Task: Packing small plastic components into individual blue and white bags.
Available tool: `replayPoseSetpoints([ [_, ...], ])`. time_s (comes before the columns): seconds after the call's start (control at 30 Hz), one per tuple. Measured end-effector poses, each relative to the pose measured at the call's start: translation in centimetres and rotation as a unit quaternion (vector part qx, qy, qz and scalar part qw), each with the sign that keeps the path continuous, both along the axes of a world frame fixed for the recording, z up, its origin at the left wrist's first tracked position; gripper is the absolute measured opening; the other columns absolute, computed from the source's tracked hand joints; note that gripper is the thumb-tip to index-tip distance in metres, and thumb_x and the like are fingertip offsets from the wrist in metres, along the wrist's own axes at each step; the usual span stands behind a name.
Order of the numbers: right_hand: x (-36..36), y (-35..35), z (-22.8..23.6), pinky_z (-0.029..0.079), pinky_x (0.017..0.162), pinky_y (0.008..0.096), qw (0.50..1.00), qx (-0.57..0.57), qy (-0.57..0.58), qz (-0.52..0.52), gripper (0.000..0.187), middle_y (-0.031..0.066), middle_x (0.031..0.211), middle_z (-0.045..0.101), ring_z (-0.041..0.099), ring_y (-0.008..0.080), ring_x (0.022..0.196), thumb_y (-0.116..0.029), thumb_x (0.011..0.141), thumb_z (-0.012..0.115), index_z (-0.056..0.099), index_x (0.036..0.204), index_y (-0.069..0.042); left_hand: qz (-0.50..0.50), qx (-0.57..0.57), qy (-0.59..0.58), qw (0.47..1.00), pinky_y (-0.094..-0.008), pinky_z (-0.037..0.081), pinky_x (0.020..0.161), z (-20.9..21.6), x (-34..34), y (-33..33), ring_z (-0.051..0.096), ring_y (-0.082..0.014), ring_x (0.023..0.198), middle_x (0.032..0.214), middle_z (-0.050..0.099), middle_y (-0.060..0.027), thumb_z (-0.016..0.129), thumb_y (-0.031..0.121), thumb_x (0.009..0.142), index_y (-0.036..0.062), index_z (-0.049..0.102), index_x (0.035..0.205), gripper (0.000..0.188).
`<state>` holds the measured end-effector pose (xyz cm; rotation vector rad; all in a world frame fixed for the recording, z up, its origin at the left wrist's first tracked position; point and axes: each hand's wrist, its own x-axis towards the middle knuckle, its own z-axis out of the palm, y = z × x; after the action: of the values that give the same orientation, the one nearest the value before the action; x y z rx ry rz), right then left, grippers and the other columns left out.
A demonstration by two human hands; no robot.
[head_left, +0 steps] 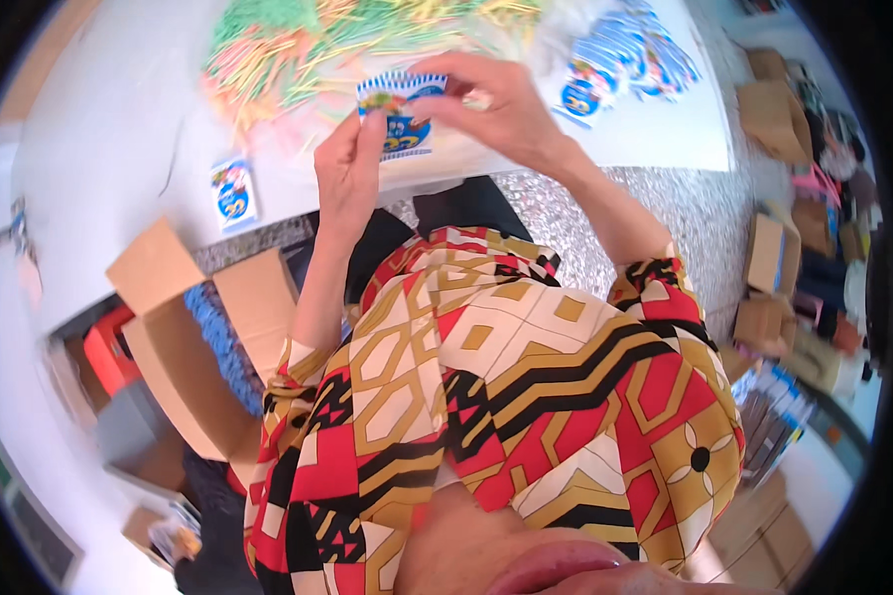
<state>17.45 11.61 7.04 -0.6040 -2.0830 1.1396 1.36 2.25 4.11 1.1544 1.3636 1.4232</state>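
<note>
Between my two hands, above the table's near edge, is a small blue-and-white printed packet [399,139] with striped ends. My left hand [349,164] pinches its left side with the thumb in front. At its upper right corner, the thumb and fingers of my right hand [501,104] close on it. Whether the packet holds anything cannot be made out. Beyond my hands lies a heap of thin green, yellow and pink sticks [308,59]. A similar packet [233,194] lies flat on the table at left, and a pile of them [630,59] lies at right.
The white table [99,198] spans the far side. Below its left edge stands an open cardboard box [184,367] with blue fluffy material [223,342]; a red box [109,349] is beside it. Several cardboard boxes [772,119] and goods stand on the floor at right.
</note>
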Motion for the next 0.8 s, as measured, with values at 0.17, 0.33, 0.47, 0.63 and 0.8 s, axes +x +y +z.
replayPoseSetpoints([
  [0.17, 5.7, -0.7, -2.2, 0.044, 0.06, 0.0195, 0.991, -0.099, 0.004, -0.087, 0.019, 0.0022, 0.089, 0.065, 0.059, 0.008, 0.072, -0.013, 0.084, 0.065, 0.065, 0.101, -0.004, -0.075, 0.013, 0.103, 0.992, -0.0238, 0.044, 0.073, -2.3, 1.5, 0.1, 0.055, -0.0087, 0.079, 0.089, 0.064, -0.0055, 0.049, 0.022, 0.095, -0.0011, 0.063, 0.103, 0.028],
  [0.33, 14.5, 1.4, -4.6, 0.043, 0.059, 0.0196, 0.957, -0.097, -0.033, -0.272, 0.023, 0.0022, 0.082, 0.065, 0.056, 0.0056, 0.07, -0.016, 0.086, 0.063, 0.064, 0.104, -0.002, -0.102, -0.016, 0.003, 0.995, -0.0257, 0.047, 0.081, -2.4, 1.6, 0.3, 0.062, -0.0136, 0.09, 0.099, 0.066, -0.0088, 0.054, 0.014, 0.091, -0.0013, 0.062, 0.107, 0.024],
  [0.47, 16.6, 2.9, -8.3, 0.042, 0.059, 0.0208, 0.943, -0.019, -0.098, -0.316, 0.024, 0.0003, 0.078, 0.063, 0.052, 0.0065, 0.067, -0.02, 0.087, 0.062, 0.065, 0.103, -0.003, -0.07, -0.034, 0.048, 0.996, -0.0249, 0.047, 0.081, -3.2, -0.3, -0.5, 0.061, -0.0132, 0.09, 0.098, 0.066, -0.0087, 0.056, 0.009, 0.09, -0.0011, 0.062, 0.107, 0.022],
  [0.63, 16.2, 5.0, -10.0, 0.045, 0.061, 0.0219, 0.941, -0.016, -0.148, -0.305, 0.027, 0.0027, 0.082, 0.065, 0.057, 0.0078, 0.069, -0.02, 0.087, 0.063, 0.063, 0.107, -0.003, 0.124, 0.019, 0.127, 0.984, -0.0251, 0.047, 0.083, -4.5, -6.9, -2.7, 0.061, -0.0113, 0.091, 0.098, 0.066, -0.0082, 0.058, 0.007, 0.088, -0.0012, 0.062, 0.108, 0.023],
  [0.8, 16.5, 6.4, -10.1, 0.049, 0.067, 0.0258, 0.941, 0.019, -0.128, -0.314, 0.03, 0.0083, 0.104, 0.062, 0.061, 0.0154, 0.088, -0.017, 0.084, 0.065, 0.06, 0.112, -0.004, 0.292, -0.042, 0.316, 0.902, -0.03, 0.048, 0.081, -5.7, -17.3, -6.9, 0.063, -0.0176, 0.09, 0.096, 0.067, -0.0111, 0.067, 0.02, 0.082, 0.0011, 0.061, 0.111, 0.035],
])
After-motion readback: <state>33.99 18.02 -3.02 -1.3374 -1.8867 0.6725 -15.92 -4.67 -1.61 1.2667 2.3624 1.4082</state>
